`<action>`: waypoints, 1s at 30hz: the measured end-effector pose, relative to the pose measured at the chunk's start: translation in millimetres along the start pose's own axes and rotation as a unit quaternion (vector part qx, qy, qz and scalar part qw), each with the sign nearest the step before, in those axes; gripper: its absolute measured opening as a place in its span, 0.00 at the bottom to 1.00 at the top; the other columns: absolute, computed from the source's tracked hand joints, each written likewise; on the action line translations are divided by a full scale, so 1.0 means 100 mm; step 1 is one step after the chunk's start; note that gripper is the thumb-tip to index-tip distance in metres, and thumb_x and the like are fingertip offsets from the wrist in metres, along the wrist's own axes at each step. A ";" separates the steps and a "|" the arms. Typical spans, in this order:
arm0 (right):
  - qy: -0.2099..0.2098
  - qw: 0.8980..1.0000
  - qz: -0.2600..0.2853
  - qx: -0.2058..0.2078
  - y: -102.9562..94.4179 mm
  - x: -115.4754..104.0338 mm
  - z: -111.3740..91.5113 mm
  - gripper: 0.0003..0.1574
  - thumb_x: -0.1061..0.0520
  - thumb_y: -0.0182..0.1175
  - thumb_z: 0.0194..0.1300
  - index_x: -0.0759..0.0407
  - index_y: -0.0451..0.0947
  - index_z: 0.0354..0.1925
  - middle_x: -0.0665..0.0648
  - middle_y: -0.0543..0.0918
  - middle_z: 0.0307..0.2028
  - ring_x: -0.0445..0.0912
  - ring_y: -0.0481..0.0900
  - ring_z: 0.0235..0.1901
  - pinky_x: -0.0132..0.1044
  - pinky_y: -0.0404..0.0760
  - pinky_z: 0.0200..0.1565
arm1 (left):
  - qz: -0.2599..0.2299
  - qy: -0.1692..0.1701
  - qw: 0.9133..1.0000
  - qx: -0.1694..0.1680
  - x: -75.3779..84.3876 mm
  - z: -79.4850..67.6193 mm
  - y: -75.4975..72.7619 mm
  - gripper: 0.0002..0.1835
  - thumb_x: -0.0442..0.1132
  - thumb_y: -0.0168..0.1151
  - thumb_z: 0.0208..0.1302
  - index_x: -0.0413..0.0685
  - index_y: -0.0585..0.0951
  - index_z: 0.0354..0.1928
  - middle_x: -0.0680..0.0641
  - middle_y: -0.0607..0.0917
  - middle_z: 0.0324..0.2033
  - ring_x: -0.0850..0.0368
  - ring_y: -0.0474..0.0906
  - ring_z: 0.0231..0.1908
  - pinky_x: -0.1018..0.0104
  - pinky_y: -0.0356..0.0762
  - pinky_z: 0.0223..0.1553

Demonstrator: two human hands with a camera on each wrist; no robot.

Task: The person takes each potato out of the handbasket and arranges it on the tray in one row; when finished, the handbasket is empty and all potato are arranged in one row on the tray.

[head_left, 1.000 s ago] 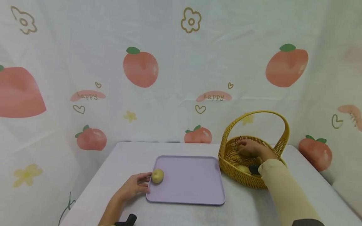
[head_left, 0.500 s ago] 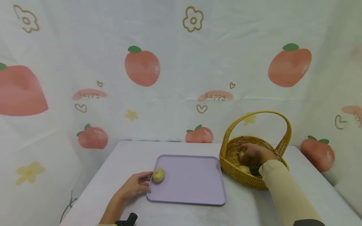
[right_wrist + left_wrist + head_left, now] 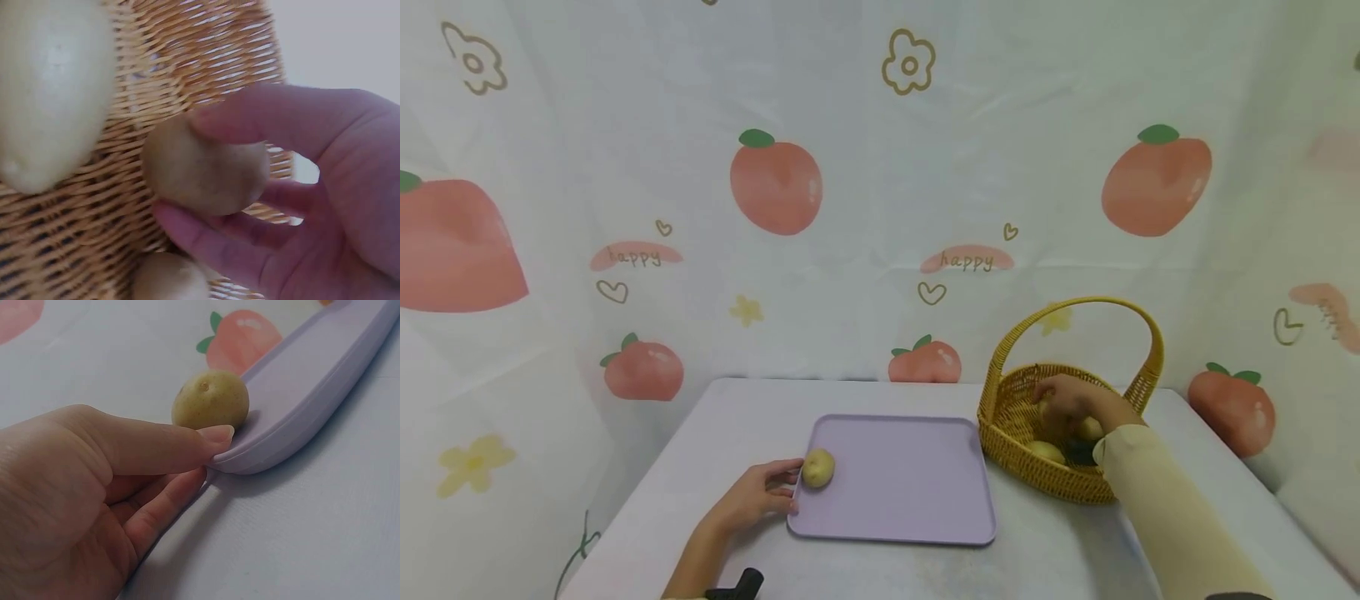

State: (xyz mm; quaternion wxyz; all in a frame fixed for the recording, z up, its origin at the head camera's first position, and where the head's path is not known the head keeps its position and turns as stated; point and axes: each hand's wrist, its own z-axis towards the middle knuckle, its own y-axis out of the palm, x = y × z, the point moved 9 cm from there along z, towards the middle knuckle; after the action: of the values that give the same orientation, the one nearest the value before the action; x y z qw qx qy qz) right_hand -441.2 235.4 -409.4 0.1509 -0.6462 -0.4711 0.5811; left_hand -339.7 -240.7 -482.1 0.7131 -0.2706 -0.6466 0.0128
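My left hand [image 3: 752,497] pinches the left rim of a lilac tray [image 3: 902,479], thumb on top and fingers beneath, as the left wrist view shows. Close to that thumb, a small yellowish potato [image 3: 211,400] lies on the tray. Inside a wicker basket [image 3: 1045,478] at the right, my right hand [image 3: 1072,398] holds a round brown potato [image 3: 200,169] between thumb and fingers. Two more potatoes lie in the basket: a long pale potato [image 3: 53,94] and a small potato [image 3: 170,278], partly cut off by the right wrist frame.
The basket's tall arched handle [image 3: 1093,300] rises over my right hand. A white table [image 3: 737,417] carries tray and basket. Behind it hangs a fruit-printed cloth [image 3: 850,317]. A thin cord [image 3: 580,550] shows at lower left.
My right hand has closed around a potato in the basket and shifted slightly, uncovering another potato under the wrist. My left hand, the tray and the potato on it stay in place.
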 end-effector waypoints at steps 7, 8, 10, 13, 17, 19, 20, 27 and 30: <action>-0.090 0.995 0.005 0.047 -0.18 -0.30 -0.15 0.26 0.65 0.59 0.55 0.66 0.76 0.54 0.72 0.71 0.53 0.49 0.70 0.30 0.41 0.71 0.29 | 0.024 0.006 1.000 0.004 0.04 -0.01 -0.01 0.39 0.30 0.74 0.49 0.25 0.68 0.63 0.33 0.79 0.50 0.39 0.78 0.50 0.59 0.81 0.50; -0.099 0.994 0.017 0.052 -0.19 -0.33 -0.18 0.27 0.65 0.59 0.54 0.67 0.75 0.54 0.71 0.72 0.51 0.49 0.70 0.29 0.41 0.72 0.29 | 0.025 0.005 1.000 0.004 0.05 -0.01 -0.01 0.39 0.31 0.74 0.49 0.25 0.68 0.63 0.33 0.79 0.50 0.38 0.78 0.51 0.59 0.80 0.50; -0.111 0.991 0.039 0.064 -0.20 -0.39 -0.25 0.28 0.65 0.61 0.53 0.68 0.73 0.54 0.68 0.73 0.46 0.48 0.72 0.27 0.42 0.75 0.28 | 0.024 0.004 1.000 0.004 0.05 -0.01 -0.01 0.39 0.31 0.74 0.49 0.25 0.68 0.63 0.33 0.79 0.51 0.38 0.78 0.51 0.57 0.80 0.51; -0.134 0.986 0.052 0.087 -0.19 -0.47 -0.35 0.26 0.64 0.66 0.54 0.66 0.71 0.52 0.65 0.74 0.43 0.48 0.74 0.28 0.41 0.78 0.28 | 0.020 0.004 1.000 0.003 0.04 -0.01 0.00 0.39 0.31 0.74 0.49 0.25 0.68 0.63 0.32 0.79 0.51 0.37 0.77 0.52 0.53 0.79 0.52; -0.171 0.977 0.052 0.120 -0.13 -0.55 -0.46 0.28 0.64 0.71 0.54 0.66 0.70 0.50 0.65 0.73 0.45 0.51 0.75 0.34 0.40 0.80 0.29 | 0.015 0.007 1.000 -0.001 0.04 -0.01 0.00 0.39 0.31 0.73 0.50 0.25 0.68 0.64 0.31 0.79 0.52 0.36 0.77 0.53 0.52 0.78 0.53; -0.184 0.972 0.049 0.138 -0.08 -0.60 -0.50 0.28 0.65 0.71 0.53 0.67 0.69 0.50 0.66 0.71 0.46 0.52 0.74 0.36 0.39 0.80 0.30 | 0.013 0.008 1.000 -0.002 0.04 -0.01 0.00 0.39 0.31 0.73 0.51 0.25 0.68 0.64 0.31 0.79 0.52 0.36 0.76 0.53 0.54 0.78 0.53; -0.189 0.969 0.046 0.150 -0.05 -0.63 -0.53 0.28 0.66 0.71 0.53 0.66 0.70 0.50 0.66 0.71 0.47 0.52 0.74 0.36 0.39 0.80 0.30 | 0.013 0.008 1.000 -0.002 0.04 -0.01 0.00 0.39 0.31 0.74 0.51 0.25 0.68 0.64 0.31 0.79 0.52 0.36 0.76 0.53 0.54 0.79 0.52; -0.213 0.951 0.029 0.222 0.18 -0.91 -0.71 0.39 0.64 0.73 0.50 0.64 0.69 0.60 0.69 0.70 0.56 0.58 0.73 0.46 0.41 0.80 0.36 | 0.021 0.011 1.000 -0.002 0.04 0.00 0.01 0.39 0.31 0.74 0.50 0.24 0.68 0.63 0.29 0.78 0.53 0.35 0.76 0.53 0.58 0.79 0.52; -0.240 0.944 0.029 0.223 0.31 -1.07 -0.73 0.44 0.63 0.74 0.50 0.62 0.68 0.64 0.66 0.71 0.59 0.58 0.73 0.50 0.42 0.82 0.39 | 0.012 0.008 1.000 -0.003 0.04 -0.01 0.00 0.40 0.30 0.74 0.50 0.24 0.67 0.64 0.27 0.77 0.54 0.34 0.76 0.53 0.57 0.79 0.52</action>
State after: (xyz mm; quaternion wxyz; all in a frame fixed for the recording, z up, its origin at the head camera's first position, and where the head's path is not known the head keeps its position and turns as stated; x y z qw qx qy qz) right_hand -349.7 161.5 -347.4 0.1567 -0.4509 -0.3323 0.8134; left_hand -338.5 -239.4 -478.4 0.7172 -0.2806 -0.6376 0.0176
